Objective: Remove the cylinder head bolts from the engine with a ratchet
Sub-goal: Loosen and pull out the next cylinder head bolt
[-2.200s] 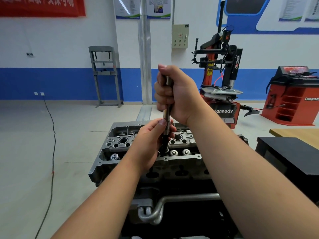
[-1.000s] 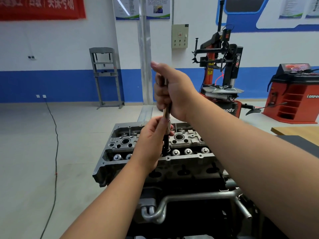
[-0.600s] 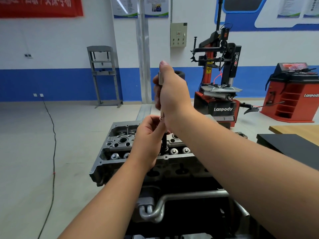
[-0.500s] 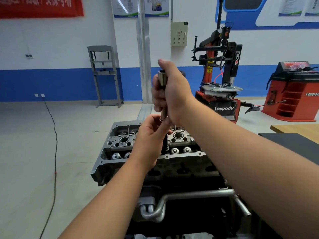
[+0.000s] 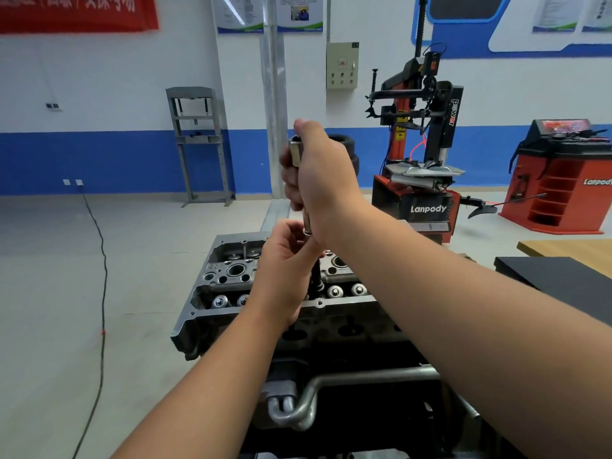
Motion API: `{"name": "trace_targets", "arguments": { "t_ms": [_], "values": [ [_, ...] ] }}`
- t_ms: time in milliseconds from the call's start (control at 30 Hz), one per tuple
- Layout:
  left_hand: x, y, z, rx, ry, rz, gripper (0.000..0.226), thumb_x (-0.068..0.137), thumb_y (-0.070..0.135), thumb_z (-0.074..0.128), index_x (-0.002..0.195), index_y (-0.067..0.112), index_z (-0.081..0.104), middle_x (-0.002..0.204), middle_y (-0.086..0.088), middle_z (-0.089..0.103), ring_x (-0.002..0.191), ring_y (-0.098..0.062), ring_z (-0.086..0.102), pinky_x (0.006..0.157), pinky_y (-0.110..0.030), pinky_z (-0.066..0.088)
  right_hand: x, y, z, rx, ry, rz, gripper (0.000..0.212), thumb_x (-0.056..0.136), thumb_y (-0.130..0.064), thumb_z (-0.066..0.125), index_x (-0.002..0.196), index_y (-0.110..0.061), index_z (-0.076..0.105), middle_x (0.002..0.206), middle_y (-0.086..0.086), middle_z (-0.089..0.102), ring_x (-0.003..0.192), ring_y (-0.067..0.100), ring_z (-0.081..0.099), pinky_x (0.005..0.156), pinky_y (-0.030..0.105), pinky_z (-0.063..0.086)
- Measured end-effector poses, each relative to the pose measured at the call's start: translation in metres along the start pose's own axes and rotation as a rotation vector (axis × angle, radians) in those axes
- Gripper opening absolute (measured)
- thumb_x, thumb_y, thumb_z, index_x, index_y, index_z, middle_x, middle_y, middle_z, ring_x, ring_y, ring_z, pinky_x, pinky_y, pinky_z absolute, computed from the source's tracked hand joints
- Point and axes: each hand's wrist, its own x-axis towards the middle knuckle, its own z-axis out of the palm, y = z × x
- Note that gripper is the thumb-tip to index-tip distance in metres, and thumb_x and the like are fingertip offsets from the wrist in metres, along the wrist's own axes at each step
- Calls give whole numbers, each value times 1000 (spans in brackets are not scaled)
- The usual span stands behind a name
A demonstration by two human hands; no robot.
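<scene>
The right hand [image 5: 319, 173] is wrapped in a full fist around the upper part of a metal tool [image 5: 295, 150] that stands upright over the cylinder head [image 5: 231, 276], its silver socket-like top end showing just above the curled fingers and under the raised thumb. The shaft leaves the bottom of the fist and runs straight down, where the left hand [image 5: 284, 273] closes its grip round the lower part, fingertips and thumb pinching the shaft just below a silver collar. Beneath that hand a dark threaded length, seemingly a bolt [image 5: 316, 276], goes down into the head near its middle, beside a row of round valve springs; whether the bolt is free of its hole cannot be told. The cylinder head sits on the dark engine block [image 5: 347, 332], with a bent metal pipe [image 5: 311, 402] across the near side. Behind stand a red and black tyre changer [image 5: 420, 154], a red wheel balancer [image 5: 559, 180], a grey press frame [image 5: 198, 144] against the blue-banded wall, and a black cable [image 5: 102, 293] trailing over the floor. At the right edge lies a dark counter [image 5: 563, 283].
</scene>
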Motion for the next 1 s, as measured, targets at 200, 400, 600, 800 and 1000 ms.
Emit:
{"name": "trace_targets", "arguments": {
  "t_ms": [200,400,600,800,1000],
  "values": [
    [-3,4,-4,-30,-100,-52,27,94,47,58,84,31,78,87,-1,73,82,-16,66,79,-31,53,6,-3,-17,89,-194,78,43,91,-57,59,73,-19,48,47,-7,33,42,12,26,45,25,27],
    [-2,3,0,-8,3,-28,15,79,46,82,82,34,72,78,6,69,73,-12,60,71,-29,51,1,10,-8,-3,235,-163,40,95,-54,56,74,-20,53,56,-10,56,53,12,51,54,29,43],
    [-2,1,-2,-4,-76,-24,10,76,43,78,85,40,76,80,7,71,75,-12,62,72,-27,51,2,8,-3,91,21,-62,61,101,-58,36,60,-17,54,47,-4,45,42,12,37,46,28,31],
    [-4,3,-3,-14,-103,-61,25,94,40,57,87,30,79,86,0,73,81,-15,66,78,-30,55,3,8,-18,147,-113,-38,43,84,-59,56,70,-19,45,50,-4,38,40,13,29,43,23,29],
    [0,1,0,28,24,-32,33,71,39,86,87,23,62,68,11,62,64,-7,55,63,-21,51,-2,11,-14,34,17,-124,37,100,-51,49,85,-19,58,65,-2,62,53,13,56,54,30,49]
  ]
}}
